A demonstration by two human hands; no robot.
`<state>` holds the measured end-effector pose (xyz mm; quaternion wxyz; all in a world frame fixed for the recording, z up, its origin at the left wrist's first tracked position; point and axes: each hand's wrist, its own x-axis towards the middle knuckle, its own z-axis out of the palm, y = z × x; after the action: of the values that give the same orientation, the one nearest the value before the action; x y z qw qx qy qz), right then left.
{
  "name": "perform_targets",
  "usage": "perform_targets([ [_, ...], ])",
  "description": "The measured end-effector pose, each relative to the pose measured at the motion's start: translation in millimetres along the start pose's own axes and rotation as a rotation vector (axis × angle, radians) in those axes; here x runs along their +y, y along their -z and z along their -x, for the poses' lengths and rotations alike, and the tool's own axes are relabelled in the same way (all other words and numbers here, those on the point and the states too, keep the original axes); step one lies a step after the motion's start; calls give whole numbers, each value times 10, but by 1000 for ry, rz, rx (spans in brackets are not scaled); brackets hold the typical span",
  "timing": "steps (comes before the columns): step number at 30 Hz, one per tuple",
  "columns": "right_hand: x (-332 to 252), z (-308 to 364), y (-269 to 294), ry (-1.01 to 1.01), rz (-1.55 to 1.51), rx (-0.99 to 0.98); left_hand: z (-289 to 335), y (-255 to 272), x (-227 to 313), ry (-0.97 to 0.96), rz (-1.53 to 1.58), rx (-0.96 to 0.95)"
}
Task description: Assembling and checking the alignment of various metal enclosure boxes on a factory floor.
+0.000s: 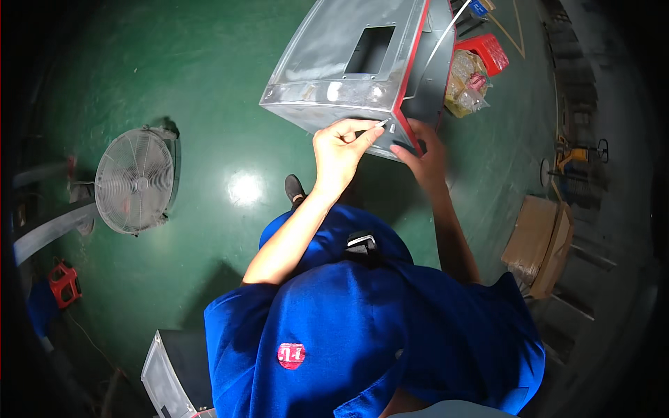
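At the near corner of the grey metal housing [313,63], two hands meet

Straight ahead of the person, the housing stands beyond both hands, its long axis running away and leaning slightly to the right. The left hand [338,153] is in front of its near face; thumb and index finger pinch a small pale piece [382,123], thin, whose visible end points up and to the right, toward the red edge [412,57]. Just right of these fingertips is a pale mark [392,129] on the face; whether it is a tab or a slot, I cannot tell.

The right hand [428,157] is nearer to the red edge: its thumb lies on the near-face side, and its other fingers reach to the other side. This hand is blurred, so I cannot tell if it grips firmly or only rests there.
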<state>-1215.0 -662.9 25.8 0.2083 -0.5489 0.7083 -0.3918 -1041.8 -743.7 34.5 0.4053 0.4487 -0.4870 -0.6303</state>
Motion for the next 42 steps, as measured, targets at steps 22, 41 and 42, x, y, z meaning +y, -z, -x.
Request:
perform_targets([
  [22, -158, -330, -90, -182, -59, -213, -50, 11, 42, -710, -568, -4],
  [41, 413, -77, 705, 102, -139, -168, 301, -570, 140, -304, -1018, 331],
  [42, 581, 0, 888, 90, -114, -162, 328, -612, 98, -305, -968, 395],
])
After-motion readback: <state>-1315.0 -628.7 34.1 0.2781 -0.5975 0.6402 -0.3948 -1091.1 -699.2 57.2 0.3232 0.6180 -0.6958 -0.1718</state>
